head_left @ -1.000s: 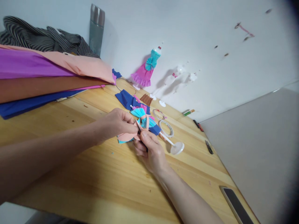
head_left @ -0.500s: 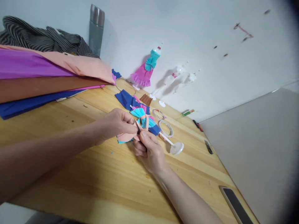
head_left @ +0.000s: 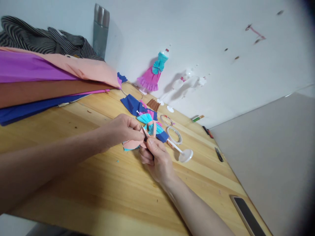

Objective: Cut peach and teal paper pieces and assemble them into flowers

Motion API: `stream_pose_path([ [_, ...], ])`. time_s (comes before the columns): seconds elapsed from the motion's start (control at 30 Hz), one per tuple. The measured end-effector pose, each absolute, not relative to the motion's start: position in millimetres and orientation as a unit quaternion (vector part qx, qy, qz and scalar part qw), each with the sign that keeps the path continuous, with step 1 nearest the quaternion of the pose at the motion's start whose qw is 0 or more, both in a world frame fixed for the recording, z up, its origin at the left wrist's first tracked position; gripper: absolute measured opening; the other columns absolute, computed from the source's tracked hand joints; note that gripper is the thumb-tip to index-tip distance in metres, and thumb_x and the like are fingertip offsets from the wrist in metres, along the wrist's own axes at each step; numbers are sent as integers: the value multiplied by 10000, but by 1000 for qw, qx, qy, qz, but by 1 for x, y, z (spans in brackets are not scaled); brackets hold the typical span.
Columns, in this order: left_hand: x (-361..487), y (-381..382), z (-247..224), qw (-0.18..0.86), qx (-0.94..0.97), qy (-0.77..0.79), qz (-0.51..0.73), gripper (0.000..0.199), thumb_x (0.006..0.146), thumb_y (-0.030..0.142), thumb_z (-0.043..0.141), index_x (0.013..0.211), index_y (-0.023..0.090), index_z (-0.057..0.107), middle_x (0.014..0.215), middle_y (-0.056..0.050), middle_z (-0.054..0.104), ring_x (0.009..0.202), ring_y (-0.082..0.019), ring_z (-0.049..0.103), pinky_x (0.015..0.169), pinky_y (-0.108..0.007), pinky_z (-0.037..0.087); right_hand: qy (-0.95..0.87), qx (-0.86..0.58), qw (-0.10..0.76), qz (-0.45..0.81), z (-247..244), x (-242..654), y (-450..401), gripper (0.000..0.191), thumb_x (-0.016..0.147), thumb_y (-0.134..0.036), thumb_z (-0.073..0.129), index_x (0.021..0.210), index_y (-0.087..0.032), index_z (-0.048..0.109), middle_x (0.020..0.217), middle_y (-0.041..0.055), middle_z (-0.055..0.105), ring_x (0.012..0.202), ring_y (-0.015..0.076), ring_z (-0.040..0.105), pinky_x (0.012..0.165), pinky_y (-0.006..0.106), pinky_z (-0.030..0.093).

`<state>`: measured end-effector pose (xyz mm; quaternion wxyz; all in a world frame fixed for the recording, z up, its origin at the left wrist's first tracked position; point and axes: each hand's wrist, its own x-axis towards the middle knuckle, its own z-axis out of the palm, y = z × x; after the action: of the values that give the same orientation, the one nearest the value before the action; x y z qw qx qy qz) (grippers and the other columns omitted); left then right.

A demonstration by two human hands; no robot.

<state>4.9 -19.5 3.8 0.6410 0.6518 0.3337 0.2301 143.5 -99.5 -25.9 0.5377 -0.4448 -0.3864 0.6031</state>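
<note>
My left hand (head_left: 124, 131) is closed in a pinch on a piece of peach crepe paper (head_left: 133, 144). My right hand (head_left: 157, 157) is wrapped round small scissors, their metal blades (head_left: 144, 131) pointing up at the peach paper beside the left fingertips; the handles are mostly hidden. Just beyond the fingers lies a turquoise pleated paper bow (head_left: 146, 118) with a peach strip round it. It rests by a mannequin stand on its side, with blue paper on it and a round white base (head_left: 185, 155).
Two tape rolls (head_left: 174, 135) lie right of the bow. A mannequin in a pink skirt (head_left: 150, 79) stands by the wall, near two bare white ones. Folded coloured paper (head_left: 56, 91) and a grey bottle (head_left: 100, 31) are at left. A utility knife (head_left: 219, 154) and phone (head_left: 247, 214) lie at right.
The view has shifted very slightly. Both hands keep the same hold on the paper and scissors, with no other clear movement.
</note>
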Motion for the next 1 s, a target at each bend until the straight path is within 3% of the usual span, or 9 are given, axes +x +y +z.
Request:
stream_pose_path([
  [0.5,8,-12,-20,655,666,274,229,227,671,291,605,510,149,530,470,19,532,467,-78,426,474,-201,301,-387,-453,538,597,-29,142,-100,462,712,-525,709,605,-192,406,471,-116,191,420,41,113,404,205,76],
  [1.0,5,-20,-3,636,669,313,225,170,656,243,591,526,145,541,449,43,469,455,-68,394,446,-197,256,-389,-413,552,611,-30,140,-100,439,730,-498,701,601,-192,413,463,-119,163,416,41,89,402,210,67],
])
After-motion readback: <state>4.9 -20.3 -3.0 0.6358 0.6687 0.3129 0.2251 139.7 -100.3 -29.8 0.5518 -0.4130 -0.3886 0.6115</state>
